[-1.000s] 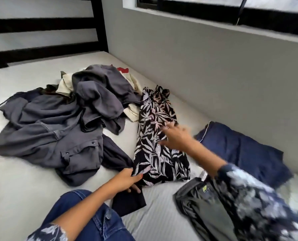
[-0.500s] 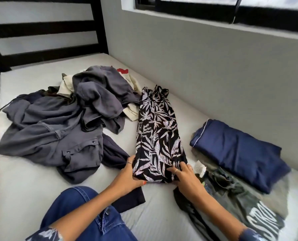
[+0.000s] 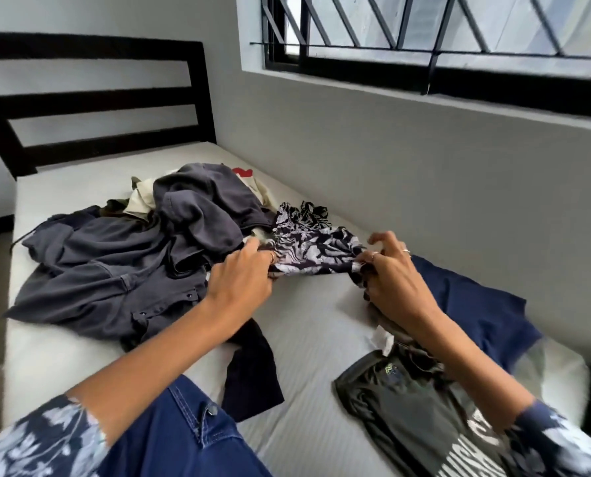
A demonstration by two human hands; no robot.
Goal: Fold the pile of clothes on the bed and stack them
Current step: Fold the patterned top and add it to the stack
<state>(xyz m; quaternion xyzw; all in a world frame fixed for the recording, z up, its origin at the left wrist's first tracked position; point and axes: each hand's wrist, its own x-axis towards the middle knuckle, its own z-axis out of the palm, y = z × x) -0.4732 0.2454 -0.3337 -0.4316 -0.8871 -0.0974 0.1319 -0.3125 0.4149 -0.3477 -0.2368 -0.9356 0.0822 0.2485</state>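
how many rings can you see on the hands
3: one on the left hand, at a finger by the leaf-print garment; two on the right hand, on separate fingers. Others may be hidden.

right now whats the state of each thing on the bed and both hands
leaf-print garment: near end lifted, being folded away from the person
left hand: grips the garment's left corner
right hand: pinches its right corner
grey clothes pile: unfolded, heaped
navy garment: folded, lying flat by the wall
dark printed shirt: lying flat under the right forearm
small dark cloth: loose, unfolded
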